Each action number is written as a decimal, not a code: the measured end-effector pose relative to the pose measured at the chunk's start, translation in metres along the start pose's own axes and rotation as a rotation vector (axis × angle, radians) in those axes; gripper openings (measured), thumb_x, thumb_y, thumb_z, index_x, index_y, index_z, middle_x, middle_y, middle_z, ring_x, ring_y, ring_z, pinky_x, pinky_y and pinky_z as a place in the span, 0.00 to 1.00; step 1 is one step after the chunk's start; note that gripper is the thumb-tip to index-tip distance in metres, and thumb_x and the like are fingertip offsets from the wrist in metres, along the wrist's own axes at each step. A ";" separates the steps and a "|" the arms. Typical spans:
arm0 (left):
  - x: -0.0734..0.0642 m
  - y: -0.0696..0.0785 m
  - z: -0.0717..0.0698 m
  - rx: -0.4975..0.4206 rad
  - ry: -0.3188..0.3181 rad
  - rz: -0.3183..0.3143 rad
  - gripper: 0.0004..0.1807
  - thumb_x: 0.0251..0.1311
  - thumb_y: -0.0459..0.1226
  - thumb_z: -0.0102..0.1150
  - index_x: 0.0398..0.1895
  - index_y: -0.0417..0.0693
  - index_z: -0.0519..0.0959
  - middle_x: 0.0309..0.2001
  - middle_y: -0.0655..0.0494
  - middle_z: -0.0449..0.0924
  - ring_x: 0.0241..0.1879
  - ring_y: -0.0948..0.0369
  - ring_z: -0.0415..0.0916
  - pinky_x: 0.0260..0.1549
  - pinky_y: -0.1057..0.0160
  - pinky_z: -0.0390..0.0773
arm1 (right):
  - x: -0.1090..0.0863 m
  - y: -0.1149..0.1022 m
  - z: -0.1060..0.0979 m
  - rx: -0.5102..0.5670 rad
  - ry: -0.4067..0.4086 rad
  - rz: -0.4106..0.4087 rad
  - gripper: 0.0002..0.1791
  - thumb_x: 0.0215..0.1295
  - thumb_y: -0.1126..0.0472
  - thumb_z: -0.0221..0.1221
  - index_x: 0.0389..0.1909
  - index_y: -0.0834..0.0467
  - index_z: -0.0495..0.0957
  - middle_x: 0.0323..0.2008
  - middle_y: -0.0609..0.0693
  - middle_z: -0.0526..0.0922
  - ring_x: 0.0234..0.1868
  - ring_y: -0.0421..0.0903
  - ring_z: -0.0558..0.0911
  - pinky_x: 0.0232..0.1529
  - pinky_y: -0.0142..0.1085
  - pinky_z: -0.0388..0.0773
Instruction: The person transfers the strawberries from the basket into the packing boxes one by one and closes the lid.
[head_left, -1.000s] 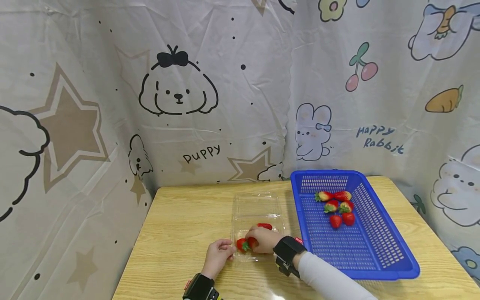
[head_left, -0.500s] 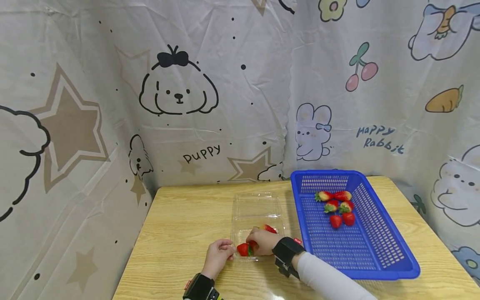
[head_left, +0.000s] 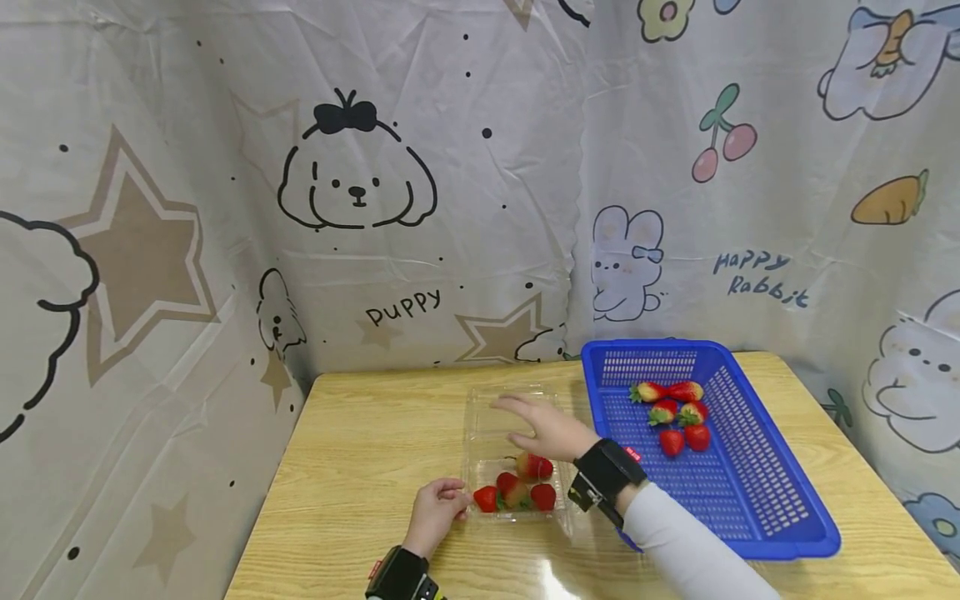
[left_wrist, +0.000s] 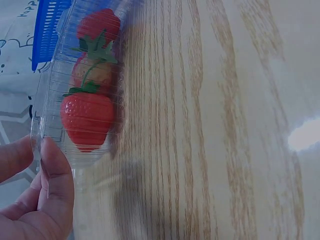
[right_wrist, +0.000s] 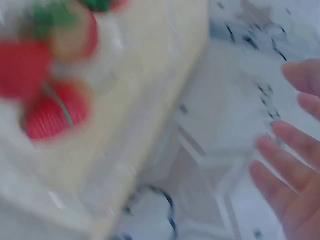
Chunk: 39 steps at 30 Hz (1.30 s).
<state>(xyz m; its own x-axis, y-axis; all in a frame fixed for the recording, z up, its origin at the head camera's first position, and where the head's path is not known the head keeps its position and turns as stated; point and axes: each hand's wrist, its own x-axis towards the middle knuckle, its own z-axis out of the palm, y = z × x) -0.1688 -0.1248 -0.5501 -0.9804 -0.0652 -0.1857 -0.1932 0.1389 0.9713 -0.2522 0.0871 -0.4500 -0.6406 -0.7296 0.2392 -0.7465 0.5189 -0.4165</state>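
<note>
A clear plastic clamshell box (head_left: 480, 442) lies opened on the table, its lid half folded back toward the curtain. Several strawberries (head_left: 543, 497) sit in its near half, three of them in a row along the front wall. At the box's left edge, my left hand (head_left: 437, 510) pinches the rim between thumb and finger; the left wrist view shows this pinch beside a red strawberry (left_wrist: 87, 120). My right hand (head_left: 543, 427) hovers above the lid half with fingers spread and nothing in them. In the right wrist view its fingers appear apart from the blurred strawberries.
To the right stands a blue plastic basket (head_left: 813, 533), with several strawberries (head_left: 672, 442) toward its far end. The wooden table (head_left: 360, 433) ends at a printed curtain (head_left: 450, 250) behind and at both sides.
My right hand has let go of a strawberry inside the box and risen away toward the lid, fingers spreading. The strawberries in the box now show uncovered. My left hand has stayed put.
</note>
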 end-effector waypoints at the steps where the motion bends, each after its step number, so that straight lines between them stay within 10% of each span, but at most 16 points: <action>1: 0.000 0.000 0.000 0.006 0.001 -0.003 0.16 0.52 0.26 0.59 0.42 0.23 0.72 0.24 0.53 0.74 0.21 0.62 0.74 0.25 0.62 0.80 | 0.000 0.003 -0.008 -0.036 0.067 -0.027 0.28 0.58 0.62 0.60 0.61 0.58 0.67 0.60 0.59 0.67 0.59 0.55 0.69 0.57 0.47 0.69; 7: 0.000 0.000 0.000 0.010 0.003 0.004 0.15 0.52 0.26 0.59 0.42 0.23 0.72 0.24 0.53 0.74 0.21 0.61 0.74 0.25 0.61 0.81 | -0.012 0.034 -0.043 -0.274 0.380 -0.031 0.35 0.51 0.60 0.66 0.61 0.56 0.66 0.63 0.60 0.63 0.62 0.59 0.64 0.61 0.54 0.61; 15: -0.001 0.002 -0.001 -0.013 -0.016 0.007 0.16 0.53 0.26 0.59 0.43 0.21 0.71 0.24 0.54 0.73 0.21 0.63 0.74 0.25 0.62 0.81 | -0.050 0.082 -0.059 -0.301 0.479 0.312 0.38 0.52 0.56 0.64 0.64 0.54 0.61 0.64 0.62 0.59 0.64 0.62 0.58 0.61 0.60 0.53; 30: 0.000 0.001 -0.002 -0.023 -0.029 0.002 0.17 0.53 0.26 0.59 0.44 0.21 0.71 0.25 0.53 0.74 0.22 0.63 0.75 0.26 0.62 0.81 | -0.124 0.132 -0.032 -0.172 0.224 0.821 0.34 0.51 0.60 0.60 0.59 0.69 0.61 0.53 0.76 0.61 0.50 0.75 0.65 0.46 0.64 0.67; 39: -0.001 0.002 -0.001 -0.004 -0.026 -0.007 0.17 0.54 0.27 0.59 0.44 0.22 0.71 0.25 0.53 0.74 0.21 0.63 0.75 0.26 0.61 0.81 | -0.138 0.143 -0.018 -0.106 0.067 0.855 0.23 0.48 0.65 0.61 0.44 0.74 0.69 0.38 0.71 0.71 0.40 0.66 0.74 0.41 0.56 0.73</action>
<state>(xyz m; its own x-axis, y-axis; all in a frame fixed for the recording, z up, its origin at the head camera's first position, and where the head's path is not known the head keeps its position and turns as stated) -0.1684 -0.1256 -0.5476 -0.9797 -0.0405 -0.1963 -0.2000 0.1345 0.9705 -0.2736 0.2696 -0.5269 -0.9968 -0.0439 -0.0663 -0.0143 0.9191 -0.3937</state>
